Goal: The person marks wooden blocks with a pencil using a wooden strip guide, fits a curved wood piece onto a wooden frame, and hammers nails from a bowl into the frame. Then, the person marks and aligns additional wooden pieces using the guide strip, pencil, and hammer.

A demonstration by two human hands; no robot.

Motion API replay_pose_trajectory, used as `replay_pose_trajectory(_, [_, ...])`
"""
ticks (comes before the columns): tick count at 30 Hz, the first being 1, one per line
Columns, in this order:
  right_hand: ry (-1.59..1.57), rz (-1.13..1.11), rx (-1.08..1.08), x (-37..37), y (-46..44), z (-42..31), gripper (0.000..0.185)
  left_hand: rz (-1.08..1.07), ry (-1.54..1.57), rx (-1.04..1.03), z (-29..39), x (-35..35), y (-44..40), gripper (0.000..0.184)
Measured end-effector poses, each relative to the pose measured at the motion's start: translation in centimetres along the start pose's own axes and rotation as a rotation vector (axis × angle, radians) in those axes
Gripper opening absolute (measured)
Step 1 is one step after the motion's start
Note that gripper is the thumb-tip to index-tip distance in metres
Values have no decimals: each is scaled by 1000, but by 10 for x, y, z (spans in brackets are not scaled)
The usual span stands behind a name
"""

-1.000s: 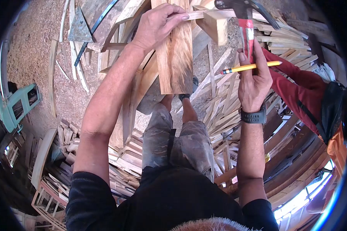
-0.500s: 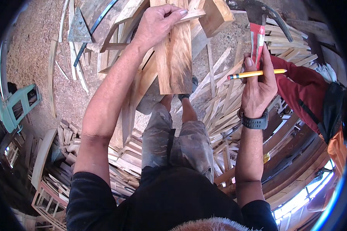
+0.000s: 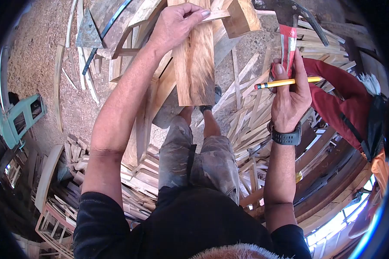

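Observation:
My left hand (image 3: 177,25) is closed in a pinch on a thin wooden strip (image 3: 217,16). The strip lies across the upper part of a wide wooden board (image 3: 199,64) with strong grain, below my fingers. My right hand (image 3: 291,97), with a watch on its wrist, is wrapped around the red and white handle of a hammer (image 3: 288,47). The hammer head is at the top, partly in shadow, with a long curved claw. A yellow pencil (image 3: 298,82) is also held in that hand, lying crosswise under the thumb.
A thick wooden block (image 3: 242,19) stands beside the board. A metal triangle (image 3: 89,32) and a blue-edged strip (image 3: 112,21) lie at upper left. A green power-tool body (image 3: 19,118) is at far left. Dark red clothing (image 3: 341,93) is at right. Many wood offcuts (image 3: 246,125) cover the floor.
The wide board and the block beside it have shifted very slightly left. The dark red clothing at right has moved a little. Both hands keep their grips.

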State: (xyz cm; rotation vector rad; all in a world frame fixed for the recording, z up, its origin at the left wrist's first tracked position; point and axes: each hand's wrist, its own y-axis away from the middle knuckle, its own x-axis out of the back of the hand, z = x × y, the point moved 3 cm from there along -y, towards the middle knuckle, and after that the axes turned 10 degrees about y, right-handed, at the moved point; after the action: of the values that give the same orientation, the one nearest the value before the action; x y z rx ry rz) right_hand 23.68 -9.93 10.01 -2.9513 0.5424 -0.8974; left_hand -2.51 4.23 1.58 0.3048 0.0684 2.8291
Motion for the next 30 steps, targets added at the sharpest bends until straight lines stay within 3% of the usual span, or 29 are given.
replay_pose_trajectory(4, [12,1,28,-1,-2,0,53,-8,-20,-7,4,2,-3,30])
replay_pose_trajectory(7, [46,-15,43,-1,-3,2,53,-35,46,130,11,0,0,20])
replay_pose_trajectory(10, [43,-46,23,-5,-5,1,52,-20,-16,32,17,0,-1,21])
replay_pose_trajectory(12, [-20,-67,13,-10,-8,-3,50,-33,-242,-286,22,-1,-3,22])
replay_pose_trajectory(13, [-18,-67,14,-11,-8,-2,50,-32,-241,-286,19,-2,-4,22])
replay_pose_trajectory(15, [94,-71,95,-15,-9,1,48,-28,-359,-543,21,-6,-4,22])
replay_pose_trajectory(21, [195,-163,78,-27,-13,-8,50,-17,-576,-709,18,-12,-4,27])
replay_pose_trajectory(30, [308,-139,196,-30,-7,-9,50,14,-645,-634,12,-15,2,29])
